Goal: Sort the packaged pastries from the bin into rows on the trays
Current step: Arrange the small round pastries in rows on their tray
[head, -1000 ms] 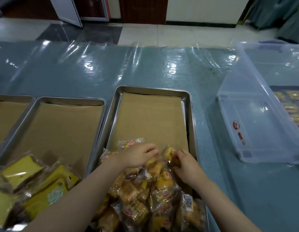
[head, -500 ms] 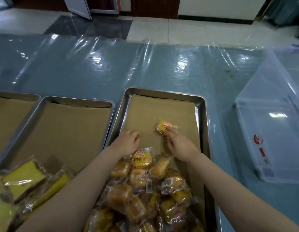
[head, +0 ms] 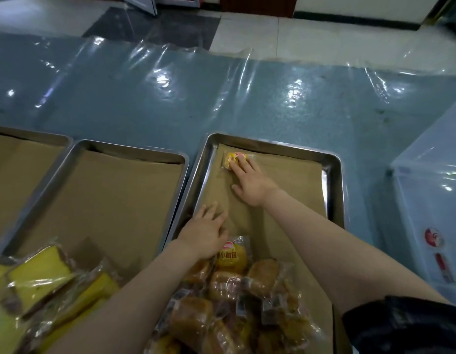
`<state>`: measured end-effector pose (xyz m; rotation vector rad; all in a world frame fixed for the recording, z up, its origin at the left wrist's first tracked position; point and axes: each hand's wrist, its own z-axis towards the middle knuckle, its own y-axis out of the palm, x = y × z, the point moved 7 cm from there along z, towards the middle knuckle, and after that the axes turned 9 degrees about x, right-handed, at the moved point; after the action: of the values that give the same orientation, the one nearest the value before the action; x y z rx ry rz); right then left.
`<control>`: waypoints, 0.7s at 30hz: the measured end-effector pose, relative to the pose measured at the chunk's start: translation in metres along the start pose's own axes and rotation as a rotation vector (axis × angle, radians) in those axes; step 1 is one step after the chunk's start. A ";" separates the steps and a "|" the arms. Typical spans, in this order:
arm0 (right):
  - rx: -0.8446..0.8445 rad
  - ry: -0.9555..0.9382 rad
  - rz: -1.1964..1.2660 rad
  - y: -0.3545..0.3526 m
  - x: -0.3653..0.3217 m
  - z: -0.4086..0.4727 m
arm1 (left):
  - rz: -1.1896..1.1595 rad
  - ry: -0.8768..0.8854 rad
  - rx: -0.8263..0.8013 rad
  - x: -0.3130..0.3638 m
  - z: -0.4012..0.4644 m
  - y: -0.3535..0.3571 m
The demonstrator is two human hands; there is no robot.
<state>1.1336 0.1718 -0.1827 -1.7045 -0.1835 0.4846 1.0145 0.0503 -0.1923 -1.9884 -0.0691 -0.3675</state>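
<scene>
Here, a single packaged pastry [head: 233,160] is set at the far left corner of the right-hand tray [head: 334,180], on the brown paper liner [head: 293,190] that covers the tray bottom. The right hand [head: 251,183] is stretched forward over the liner with its fingers straight and slightly spread, and the fingertips are laid on the near edge of that pastry; nothing is gripped. The left hand [head: 206,232] is placed flat on the liner nearer the person, fingers extended and relaxed, just beside the far edge of a heap of packaged pastries [head: 237,297] piled at the near end of the same tray. One yellow-labelled packet [head: 230,255] at the top of the heap is touched by the heel of the left hand.

To the left, a second lined tray [head: 135,154] is seen, with wrapped yellow cake slices [head: 43,277] gathered at its near end, and part of a third tray [head: 30,139] is visible beyond it. A clear plastic bin [head: 426,200] stands at the right edge of the blue, film-covered table [head: 170,103].
</scene>
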 end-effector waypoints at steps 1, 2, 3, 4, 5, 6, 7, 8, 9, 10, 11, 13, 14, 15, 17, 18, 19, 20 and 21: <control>0.014 -0.011 -0.034 -0.001 -0.004 0.007 | 0.014 -0.007 -0.001 0.000 0.000 0.001; 0.027 -0.017 -0.058 -0.001 -0.008 0.013 | 0.026 -0.011 -0.003 0.000 0.000 0.002; 0.036 -0.018 -0.073 -0.001 -0.011 0.018 | 0.029 -0.012 -0.008 0.000 0.000 0.002; 0.044 -0.016 -0.080 0.000 -0.013 0.023 | 0.021 -0.012 -0.016 0.000 -0.001 0.002; 0.047 -0.012 -0.079 0.001 -0.016 0.027 | 0.010 -0.011 -0.023 0.001 -0.001 0.002; 0.047 -0.006 -0.071 0.002 -0.018 0.030 | -0.002 -0.008 -0.030 0.001 -0.002 0.000; 0.043 -0.001 -0.061 0.002 -0.021 0.033 | -0.016 -0.008 -0.034 0.001 -0.002 -0.001; 0.035 0.006 -0.047 0.002 -0.022 0.035 | -0.034 -0.012 -0.039 0.001 -0.002 -0.003; 0.025 0.013 -0.033 0.002 -0.024 0.037 | -0.052 -0.018 -0.044 0.002 -0.002 -0.004; 0.015 0.018 -0.019 0.001 -0.025 0.038 | -0.062 -0.024 -0.048 0.002 -0.003 -0.006; 0.007 0.022 -0.003 -0.001 -0.026 0.039 | -0.068 -0.027 -0.051 0.003 -0.003 -0.007; 0.016 0.031 0.031 -0.005 -0.026 0.039 | -0.077 -0.031 -0.058 0.005 -0.003 -0.009; 0.029 0.038 0.045 -0.008 -0.025 0.037 | -0.083 -0.034 -0.062 0.005 -0.002 -0.009; 0.039 0.046 0.059 -0.011 -0.024 0.034 | -0.090 -0.038 -0.067 0.004 -0.002 -0.009; 0.047 0.055 0.091 -0.017 -0.023 0.022 | -0.100 -0.046 -0.082 0.003 -0.002 -0.008; 0.045 0.055 0.107 -0.019 -0.023 0.014 | -0.107 -0.049 -0.087 0.002 -0.002 -0.008; 0.043 0.053 0.124 -0.021 -0.022 0.005 | -0.118 -0.051 -0.092 0.002 -0.002 -0.009; 0.040 0.051 0.142 -0.022 -0.021 -0.005 | -0.131 -0.051 -0.095 0.001 -0.002 -0.010; 0.039 0.048 0.163 -0.023 -0.020 -0.015 | -0.146 -0.047 -0.098 0.000 -0.002 -0.012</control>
<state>1.1257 0.1551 -0.1543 -1.6985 0.0003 0.5635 1.0119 0.0534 -0.1813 -2.0952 -0.2310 -0.4251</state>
